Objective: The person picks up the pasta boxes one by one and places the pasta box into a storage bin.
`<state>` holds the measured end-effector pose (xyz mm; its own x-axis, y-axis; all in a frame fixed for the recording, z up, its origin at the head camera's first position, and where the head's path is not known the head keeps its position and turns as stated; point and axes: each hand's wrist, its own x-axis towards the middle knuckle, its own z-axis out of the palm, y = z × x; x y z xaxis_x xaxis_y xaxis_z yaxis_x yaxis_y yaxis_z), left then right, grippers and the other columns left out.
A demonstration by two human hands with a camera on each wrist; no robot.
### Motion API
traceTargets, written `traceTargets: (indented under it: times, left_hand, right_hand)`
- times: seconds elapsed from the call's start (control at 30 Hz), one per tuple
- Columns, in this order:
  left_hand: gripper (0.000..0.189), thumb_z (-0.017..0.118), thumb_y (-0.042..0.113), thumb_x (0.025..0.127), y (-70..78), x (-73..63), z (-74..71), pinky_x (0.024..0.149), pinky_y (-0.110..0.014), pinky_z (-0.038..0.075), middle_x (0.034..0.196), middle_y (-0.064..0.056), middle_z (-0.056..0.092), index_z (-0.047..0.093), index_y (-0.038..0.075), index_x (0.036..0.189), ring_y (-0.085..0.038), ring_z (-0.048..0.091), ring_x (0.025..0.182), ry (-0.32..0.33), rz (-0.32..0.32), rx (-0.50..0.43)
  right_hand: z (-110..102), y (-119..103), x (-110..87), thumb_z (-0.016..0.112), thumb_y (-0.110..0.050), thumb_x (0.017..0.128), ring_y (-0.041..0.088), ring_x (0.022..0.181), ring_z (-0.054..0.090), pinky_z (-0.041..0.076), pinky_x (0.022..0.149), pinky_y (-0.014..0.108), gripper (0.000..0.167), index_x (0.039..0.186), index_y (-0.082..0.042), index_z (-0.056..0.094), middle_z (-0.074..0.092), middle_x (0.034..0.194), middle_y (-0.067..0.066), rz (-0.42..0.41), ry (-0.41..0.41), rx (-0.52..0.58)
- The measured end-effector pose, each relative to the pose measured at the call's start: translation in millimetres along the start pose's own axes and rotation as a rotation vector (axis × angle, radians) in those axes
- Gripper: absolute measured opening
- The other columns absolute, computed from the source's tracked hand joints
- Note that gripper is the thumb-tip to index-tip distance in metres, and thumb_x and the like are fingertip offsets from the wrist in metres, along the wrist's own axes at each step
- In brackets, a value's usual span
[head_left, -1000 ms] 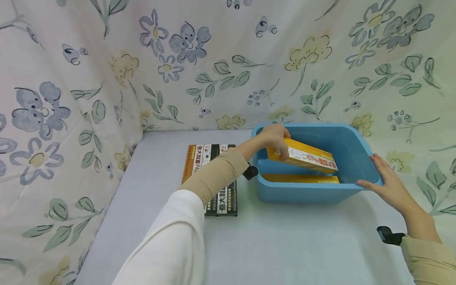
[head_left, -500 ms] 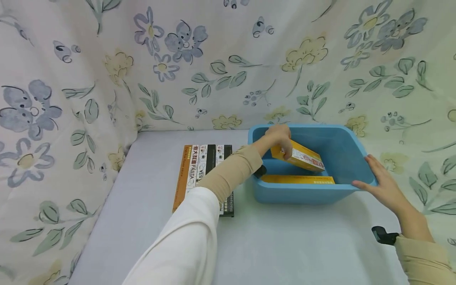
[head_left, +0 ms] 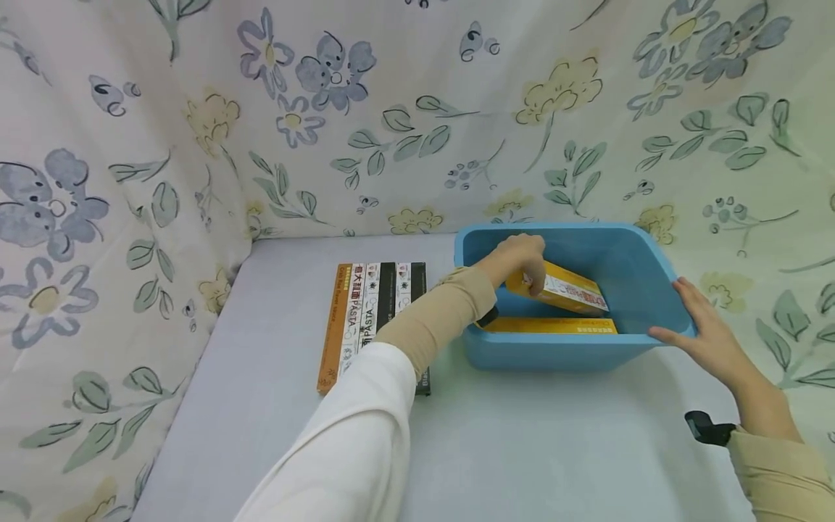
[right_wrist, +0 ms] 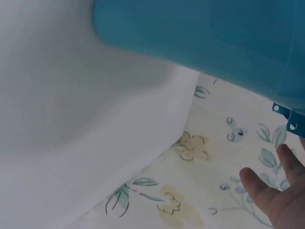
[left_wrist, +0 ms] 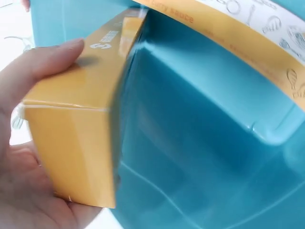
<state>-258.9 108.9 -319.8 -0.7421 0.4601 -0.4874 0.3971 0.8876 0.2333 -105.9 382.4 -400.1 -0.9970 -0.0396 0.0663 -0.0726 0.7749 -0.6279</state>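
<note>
My left hand holds a yellow pasta box by its near end, inside the blue plastic bin. The box is tilted, its far end lower. In the left wrist view, thumb and fingers span the yellow box from opposite sides. A second yellow pasta box lies along the bin's front wall; its curry sauce lettering shows in the left wrist view. My right hand rests at the bin's front right corner, thumb on the rim; in the right wrist view its fingers are spread.
Left of the bin, several pasta boxes with orange, white and black bands lie side by side on the white table, partly behind the left sleeve. A flowered curtain hangs along the back and sides.
My left hand has moved a little right and lower into the bin with the yellow pasta box, whose near end has come down. The right hand stays at the bin's corner.
</note>
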Motion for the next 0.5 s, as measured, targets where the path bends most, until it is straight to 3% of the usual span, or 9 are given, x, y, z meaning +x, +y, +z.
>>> traceTargets:
  times: [0.13,0.23,0.33,0.5]
  left_hand:
    - [0.072,0.080,0.033,0.079,-0.2,-3.4,0.6,0.069,-0.024,0.041,0.125,0.006,0.051,0.043,0.025,0.140,-0.012,0.050,0.090,-0.043,-0.042,0.086]
    - [0.085,0.080,0.043,0.077,0.7,-9.0,-0.9,0.090,-0.027,0.045,0.144,0.008,0.043,0.036,0.027,0.148,-0.013,0.050,0.117,-0.034,-0.033,0.067]
    - [0.095,0.078,0.051,0.075,0.1,-12.7,-2.7,0.101,-0.029,0.041,0.152,0.009,0.035,0.029,0.028,0.153,-0.014,0.043,0.131,0.007,0.007,0.012]
    - [0.092,0.075,0.054,0.078,-5.3,-18.8,-3.7,0.103,-0.030,0.040,0.153,0.009,0.034,0.030,0.027,0.153,-0.014,0.041,0.134,0.093,0.110,-0.069]
  right_hand:
    - [1.4,-0.2,1.1,0.063,-0.030,0.092,0.058,0.138,-0.001,0.008,0.095,0.081,0.091,0.155,-0.001,0.003,-0.006,0.160,0.022,-0.003,0.000,0.006]
    - [1.3,-0.5,0.2,0.062,-0.031,0.092,0.059,0.138,0.000,0.008,0.095,0.081,0.091,0.155,-0.001,0.003,-0.006,0.160,0.022,0.005,0.000,0.008]
    - [1.5,-0.7,-0.6,0.062,-0.031,0.092,0.060,0.137,0.001,0.009,0.095,0.081,0.091,0.155,-0.001,0.003,-0.007,0.160,0.022,0.013,0.006,0.003]
    - [2.7,0.9,-0.9,0.061,-0.032,0.092,0.060,0.136,0.001,0.010,0.094,0.082,0.091,0.155,-0.002,0.003,-0.006,0.160,0.021,0.017,0.010,-0.007]
